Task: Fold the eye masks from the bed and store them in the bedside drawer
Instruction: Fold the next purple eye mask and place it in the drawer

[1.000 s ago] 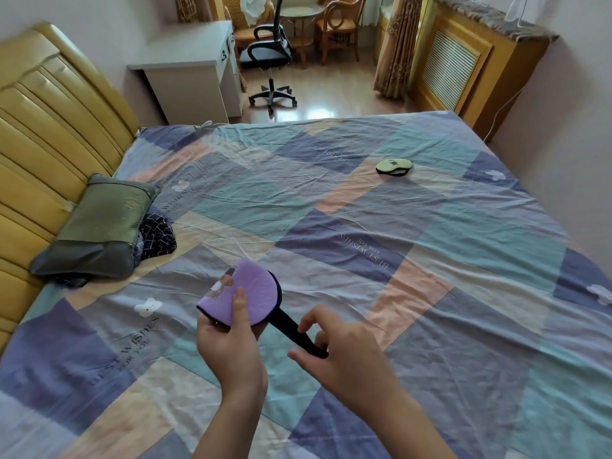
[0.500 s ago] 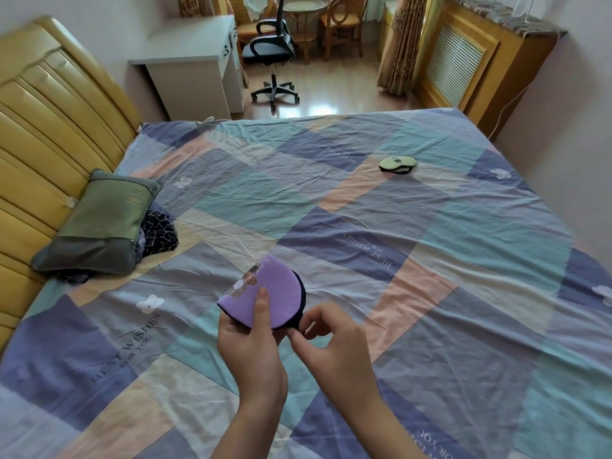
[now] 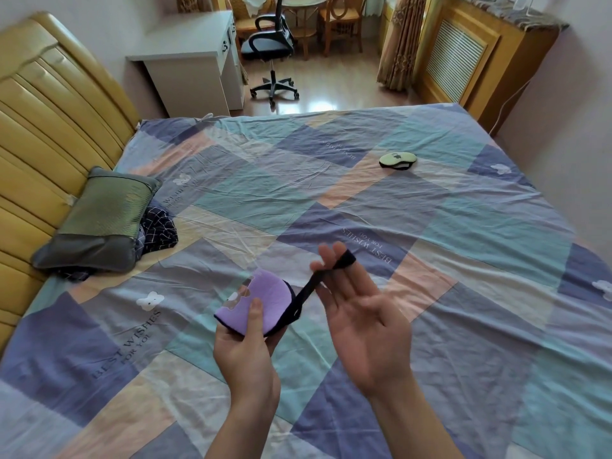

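Observation:
A purple eye mask (image 3: 265, 303), folded in half, sits in my left hand (image 3: 245, 356), which grips it with the thumb pressed on top. Its black strap (image 3: 314, 283) stretches up and to the right, looped over the fingertips of my right hand (image 3: 364, 326). That hand is held palm up with straight fingers. Both hands hover over the patchwork bed sheet (image 3: 430, 243). A second eye mask (image 3: 397, 159), pale green with a black edge, lies flat on the far right part of the bed. No bedside drawer is in view.
A green-grey pillow (image 3: 99, 220) lies by the yellow headboard (image 3: 39, 127) on the left, with a dark checked cloth (image 3: 159, 233) beside it. Beyond the bed stand a white desk (image 3: 192, 67) and a black office chair (image 3: 271, 44).
My right hand has opened and turned palm up, pulling the black strap out from the mask over its fingertips. My left hand still holds the folded mask.

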